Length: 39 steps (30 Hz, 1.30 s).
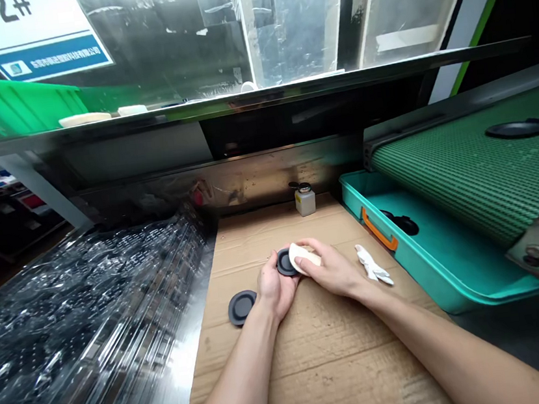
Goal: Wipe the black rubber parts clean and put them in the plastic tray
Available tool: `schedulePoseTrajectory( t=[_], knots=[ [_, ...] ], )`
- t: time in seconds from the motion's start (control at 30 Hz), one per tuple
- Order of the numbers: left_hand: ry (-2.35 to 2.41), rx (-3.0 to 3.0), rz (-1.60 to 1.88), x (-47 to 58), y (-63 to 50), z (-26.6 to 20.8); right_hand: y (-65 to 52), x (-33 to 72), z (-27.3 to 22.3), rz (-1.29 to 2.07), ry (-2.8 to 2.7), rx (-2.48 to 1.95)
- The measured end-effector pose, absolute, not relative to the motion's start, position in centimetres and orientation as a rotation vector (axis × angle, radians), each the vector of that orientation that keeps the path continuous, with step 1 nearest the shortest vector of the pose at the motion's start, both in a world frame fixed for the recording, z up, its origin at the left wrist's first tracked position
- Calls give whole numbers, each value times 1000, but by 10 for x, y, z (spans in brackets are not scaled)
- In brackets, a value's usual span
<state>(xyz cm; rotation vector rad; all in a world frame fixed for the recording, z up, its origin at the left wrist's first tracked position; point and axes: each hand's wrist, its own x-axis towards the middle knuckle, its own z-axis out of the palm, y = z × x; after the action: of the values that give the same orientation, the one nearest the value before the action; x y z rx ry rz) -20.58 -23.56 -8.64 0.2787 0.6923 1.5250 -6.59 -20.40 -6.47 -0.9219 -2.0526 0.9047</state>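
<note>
I have the left hand (pixel 274 288) clamped on a black disc (pixel 284 264). The right hand (pixel 331 269) pinches a white pad (pixel 296 254) over its edge.

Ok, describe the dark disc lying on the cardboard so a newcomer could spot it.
Look at the cardboard sheet, left of the teal bin. The dark ringed disc lies on it beside the left hand, unheld, unlike the similar disc in that hand.

Both forearms (pixel 252 381) reach forward, left fingers (pixel 291 283) cupped, right fingers (pixel 313 246) pinched close by.
</note>
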Motion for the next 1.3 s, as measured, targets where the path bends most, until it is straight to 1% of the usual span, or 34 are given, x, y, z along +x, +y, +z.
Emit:
schedulePoseTrajectory(
  t=[0.07, 0.13, 0.27, 0.37, 0.47, 0.57, 0.7, 0.83, 0.9, 0.97, 1.03, 1.1, 1.17, 1.2, 1.3],
  knots=[
    [707, 318, 1512, -204, -236, -87, -208, -69, -66, 928, -2139, -810],
    [709, 363, 1510, -202, -236, -88, -209, -68, -66, 914, -2182, -790],
    [711, 403, 1509, -199, -237, -87, -205, -62, -65, 762, -2134, -1014],
    [758, 402, 1518, -199, -238, -86, -203, -62, -64, 856, -2192, -963],
    [718, 458, 1520, -199, -238, -87, -203, -63, -64, 928, -2134, -876],
    [709, 459, 1507, -200, -238, -88, -198, -60, -65, 886, -2111, -932],
    [786, 428, 1485, -198, -239, -87, -192, -53, -64, 970, -2165, -998],
    [746, 490, 1518, -196, -240, -85, -195, -58, -64, 1031, -2059, -836],
    [767, 461, 1511, -196, -240, -85, -195, -59, -65, 1105, -2114, -783],
    [780, 439, 1482, -197, -241, -85, -192, -56, -66, 1168, -2215, -828],
    [763, 450, 1469, -198, -241, -85, -188, -51, -67, 1140, -2269, -928],
    [750, 464, 1483, -198, -240, -86, -186, -49, -67, 988, -2223, -985],
    [751, 460, 1497, -198, -240, -86, -187, -50, -67, 875, -2164, -941],
    [755, 453, 1495, -198, -240, -86, -188, -51, -66, 881, -2168, -888],
    [765, 437, 1463, -197, -242, -85, -190, -49, -63, 1048, -2284, -807]
  ],
)
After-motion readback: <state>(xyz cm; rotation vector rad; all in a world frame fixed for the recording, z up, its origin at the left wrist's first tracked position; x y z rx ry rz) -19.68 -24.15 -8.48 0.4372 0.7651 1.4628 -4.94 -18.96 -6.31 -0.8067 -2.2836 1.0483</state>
